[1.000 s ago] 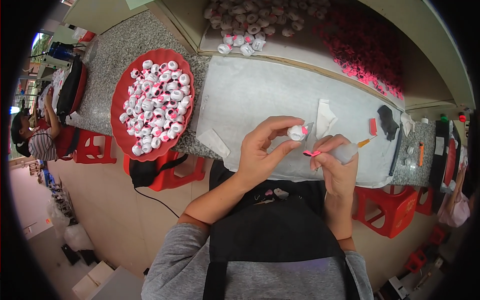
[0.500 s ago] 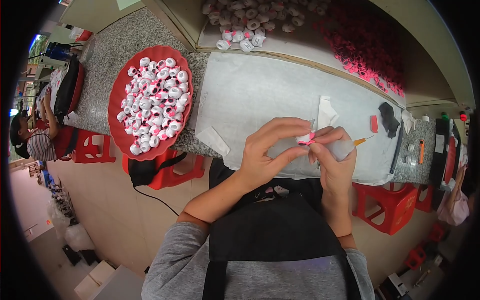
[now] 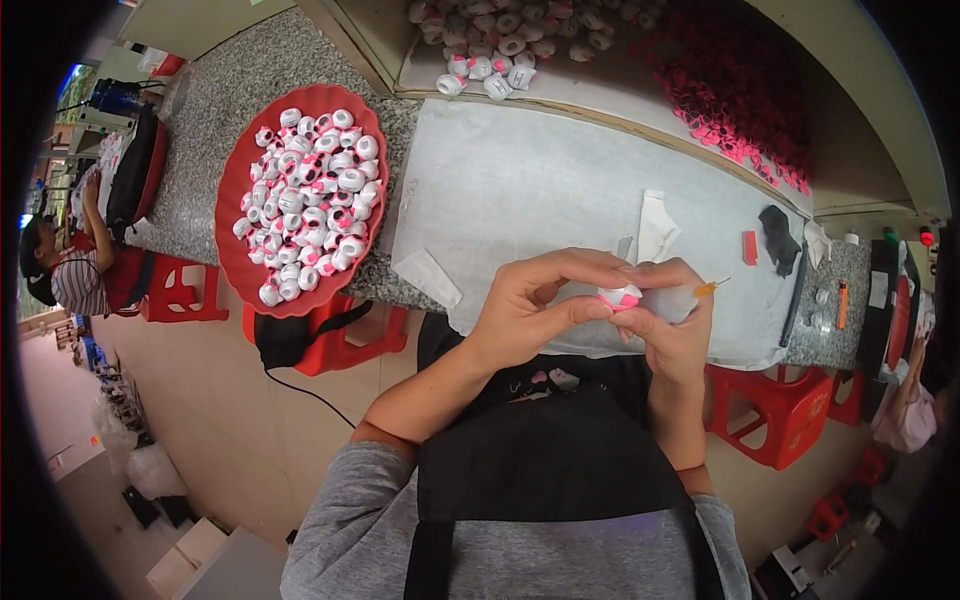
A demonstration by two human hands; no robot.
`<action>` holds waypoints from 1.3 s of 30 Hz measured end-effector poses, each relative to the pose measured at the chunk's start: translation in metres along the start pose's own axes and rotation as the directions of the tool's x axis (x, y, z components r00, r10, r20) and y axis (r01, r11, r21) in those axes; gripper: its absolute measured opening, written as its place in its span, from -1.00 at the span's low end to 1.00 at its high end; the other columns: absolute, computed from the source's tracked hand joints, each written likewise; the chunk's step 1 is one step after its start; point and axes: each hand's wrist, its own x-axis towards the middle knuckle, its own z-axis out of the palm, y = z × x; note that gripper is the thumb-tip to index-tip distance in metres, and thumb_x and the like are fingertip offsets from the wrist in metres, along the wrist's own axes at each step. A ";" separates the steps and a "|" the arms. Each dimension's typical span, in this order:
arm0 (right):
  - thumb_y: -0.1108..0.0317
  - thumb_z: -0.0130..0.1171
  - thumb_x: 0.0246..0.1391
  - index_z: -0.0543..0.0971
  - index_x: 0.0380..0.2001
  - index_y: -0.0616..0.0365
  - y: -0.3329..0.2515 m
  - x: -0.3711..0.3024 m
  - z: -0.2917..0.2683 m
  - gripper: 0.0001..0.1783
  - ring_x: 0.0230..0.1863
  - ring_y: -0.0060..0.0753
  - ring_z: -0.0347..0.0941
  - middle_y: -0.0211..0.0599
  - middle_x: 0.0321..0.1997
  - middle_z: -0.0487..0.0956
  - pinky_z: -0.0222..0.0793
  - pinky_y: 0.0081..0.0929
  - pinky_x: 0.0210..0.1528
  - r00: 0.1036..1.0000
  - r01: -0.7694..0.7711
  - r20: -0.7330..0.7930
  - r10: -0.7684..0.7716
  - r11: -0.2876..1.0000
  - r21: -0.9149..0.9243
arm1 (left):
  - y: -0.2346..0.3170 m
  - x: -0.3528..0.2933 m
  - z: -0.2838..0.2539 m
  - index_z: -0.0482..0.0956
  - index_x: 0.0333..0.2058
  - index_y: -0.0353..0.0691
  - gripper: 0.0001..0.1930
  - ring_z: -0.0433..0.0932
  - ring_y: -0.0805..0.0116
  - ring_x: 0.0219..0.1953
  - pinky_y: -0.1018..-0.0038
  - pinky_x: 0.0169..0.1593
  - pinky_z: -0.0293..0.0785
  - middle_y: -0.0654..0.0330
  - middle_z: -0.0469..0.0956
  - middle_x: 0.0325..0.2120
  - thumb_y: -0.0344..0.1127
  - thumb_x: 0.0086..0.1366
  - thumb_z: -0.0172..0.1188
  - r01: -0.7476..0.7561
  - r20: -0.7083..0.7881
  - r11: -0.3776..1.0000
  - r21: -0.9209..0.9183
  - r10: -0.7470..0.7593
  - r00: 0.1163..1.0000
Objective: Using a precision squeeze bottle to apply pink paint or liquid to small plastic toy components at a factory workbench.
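Note:
Above the table's near edge, a small white and pink figure piece [image 3: 619, 298] is pinched between the fingertips of both hands. My left hand [image 3: 515, 312] grips it from the left, thumb below and index finger above. From the other side, the thumb and fingers of my right hand [image 3: 672, 335] press on it. Also tucked in my right hand is a translucent squeeze bottle [image 3: 676, 302], its orange needle nozzle [image 3: 706, 289] pointing out to the right. Most of my right hand's lower fingers are hidden.
A red scalloped tray [image 3: 228, 215] full of similar pieces stands left. A shelf holds white pieces [image 3: 510, 45] and a pink heap [image 3: 735, 120]. White paper [image 3: 510, 170] covers the worktop, with paper scraps [image 3: 655, 228], a black cloth [image 3: 777, 240] and an orange tool [image 3: 842, 304].
The small piece has turned, showing more of its white side. Both hands have closed in around it, the left index finger coming lower, and the needle nozzle has shifted slightly left.

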 end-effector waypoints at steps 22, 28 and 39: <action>0.62 0.12 -0.33 0.40 -0.41 0.30 0.007 -0.001 0.009 -0.73 -0.71 -0.67 0.26 -0.30 -0.61 0.42 0.14 -0.78 -0.71 0.998 -0.041 -0.043 0.042 0.999 0.022 | -0.003 -0.005 -0.002 0.38 -0.27 -0.40 -0.75 0.35 0.28 -0.17 0.27 0.05 0.05 0.02 0.41 -0.31 -0.56 -0.01 0.02 -0.159 -0.033 0.961 0.226 0.171 0.985; 0.65 0.12 -0.38 0.38 -0.46 0.31 0.000 -0.009 0.004 -0.73 -0.69 -0.57 0.29 -0.22 -0.58 0.41 0.17 -0.75 -0.71 0.991 -0.113 -0.063 0.117 0.991 0.070 | 0.000 -0.004 0.006 0.41 -0.33 -0.37 -0.77 0.35 0.34 -0.17 0.28 0.06 0.03 0.09 0.43 -0.34 -0.52 -0.04 0.08 -0.058 -0.077 0.995 0.086 0.065 0.995; 0.60 0.08 -0.29 0.33 -0.24 0.32 0.011 0.015 0.047 -0.60 -0.67 -0.66 0.25 -0.27 -0.61 0.43 0.14 -0.79 -0.70 0.954 -0.213 0.211 0.212 0.977 -0.018 | 0.042 -0.039 -0.037 0.46 -0.45 -0.28 -0.82 0.32 0.35 -0.25 0.40 -0.08 0.18 0.11 0.34 -0.36 -0.54 -0.12 0.13 -0.153 -0.174 0.829 0.537 0.287 0.942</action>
